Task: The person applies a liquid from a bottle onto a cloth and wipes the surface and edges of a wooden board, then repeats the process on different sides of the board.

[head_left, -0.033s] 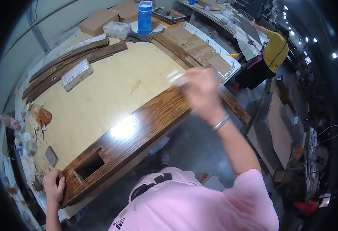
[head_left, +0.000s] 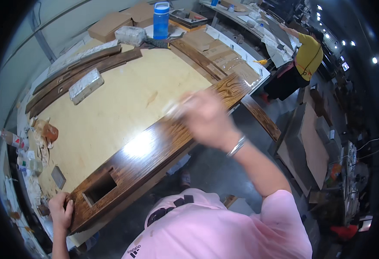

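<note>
A long, glossy dark-brown wooden board (head_left: 144, 149) lies slantwise along the table's near edge, with a rectangular cutout near its left end. My left hand (head_left: 61, 211) grips that left end, the thumb on top. Over the middle of the board, my right hand (head_left: 206, 118), smeared by motion, is closed on a small whitish pad (head_left: 175, 108) at the board's far edge. The pad is too blurred to tell its material. A bright reflection lies on the board to the left of my right hand.
On the pale tabletop (head_left: 111, 103) lie a wrapped block (head_left: 86, 86), dark wood strips (head_left: 47, 97) and a grey flat block (head_left: 58, 177). An orange-brown cup (head_left: 50, 132) stands left, a blue bottle (head_left: 161, 21) at the back. A person in yellow (head_left: 309, 54) works at another table.
My right hand has moved left and nearer along the board with the whitish pad, uncovering the board's right end. My left hand stays at the left end.
</note>
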`<act>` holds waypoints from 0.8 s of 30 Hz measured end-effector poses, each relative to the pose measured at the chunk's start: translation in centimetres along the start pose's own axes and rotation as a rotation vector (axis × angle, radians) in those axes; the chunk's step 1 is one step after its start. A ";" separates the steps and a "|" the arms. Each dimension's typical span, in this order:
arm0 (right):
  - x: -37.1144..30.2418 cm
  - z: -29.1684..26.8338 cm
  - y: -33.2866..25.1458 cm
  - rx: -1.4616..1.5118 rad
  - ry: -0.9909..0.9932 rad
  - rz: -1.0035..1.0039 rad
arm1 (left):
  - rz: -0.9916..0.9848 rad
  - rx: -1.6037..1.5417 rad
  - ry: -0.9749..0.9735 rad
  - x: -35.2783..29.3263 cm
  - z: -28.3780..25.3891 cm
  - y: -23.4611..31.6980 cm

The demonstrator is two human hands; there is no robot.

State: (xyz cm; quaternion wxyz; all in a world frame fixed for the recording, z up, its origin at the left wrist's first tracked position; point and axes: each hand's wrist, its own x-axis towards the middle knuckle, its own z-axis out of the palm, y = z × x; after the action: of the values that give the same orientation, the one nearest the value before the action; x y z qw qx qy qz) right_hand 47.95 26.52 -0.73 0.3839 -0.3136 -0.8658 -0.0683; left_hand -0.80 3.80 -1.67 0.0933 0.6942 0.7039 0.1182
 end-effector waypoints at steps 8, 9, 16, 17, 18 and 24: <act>-2.7 -3.5 14.9 -0.405 -0.313 0.485 | -0.006 0.031 0.022 -0.5 -0.2 -0.5; -2.8 -5.6 17.3 -0.320 -0.328 0.706 | 0.004 0.016 0.016 -0.4 -0.1 -0.5; -2.8 -7.1 15.0 -0.241 0.160 0.662 | -0.004 0.016 -0.001 0.1 -0.2 0.2; -2.3 -6.0 13.1 -0.137 0.184 0.562 | -0.002 0.018 0.001 0.1 -0.2 0.2; -1.6 -4.4 11.1 -0.028 0.206 0.460 | 0.000 0.008 0.019 -0.1 -0.1 0.2; 3.1 3.7 -2.5 1.113 -0.067 0.692 | -0.032 0.006 0.207 0.6 0.6 2.9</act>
State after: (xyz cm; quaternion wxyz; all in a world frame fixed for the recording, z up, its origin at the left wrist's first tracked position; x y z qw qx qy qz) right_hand 42.56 27.36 -0.84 0.4615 -0.3306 -0.6324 0.5270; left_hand 2.13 4.42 -1.37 0.0198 0.6673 0.7211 0.1855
